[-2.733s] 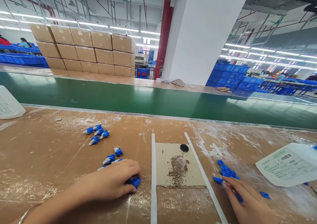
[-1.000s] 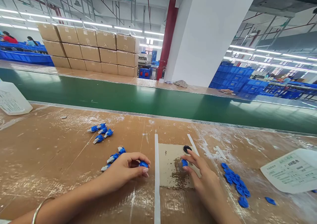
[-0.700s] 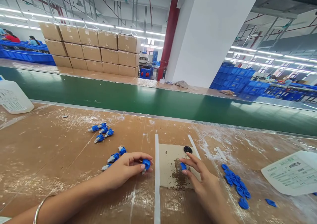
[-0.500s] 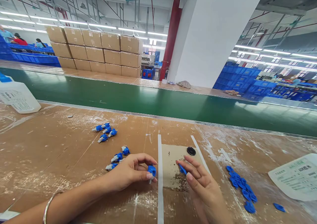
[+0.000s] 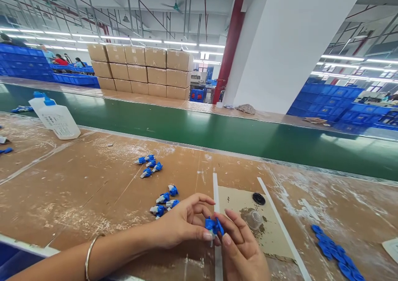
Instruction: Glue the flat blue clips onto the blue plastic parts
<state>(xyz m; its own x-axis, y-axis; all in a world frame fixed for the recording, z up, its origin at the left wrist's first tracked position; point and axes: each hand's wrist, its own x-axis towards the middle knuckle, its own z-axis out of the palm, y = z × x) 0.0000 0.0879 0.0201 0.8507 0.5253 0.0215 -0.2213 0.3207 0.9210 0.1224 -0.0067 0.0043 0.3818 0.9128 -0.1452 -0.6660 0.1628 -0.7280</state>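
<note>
Moved to lower centre, my right fingers point(image 5: 234, 228) narrowly pinch a blue piece point(image 5: 219, 227) beside the blue-and-grey part point(image 5: 209, 224) my left fingers point(image 5: 195, 232) grip.

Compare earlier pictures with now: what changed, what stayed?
The bare right hand brought a flat blue piece leftward from the blue pile to the blue-and-grey piece in the bare left hand, which moved right. The round black disc and clear plastic dome stayed.
</note>
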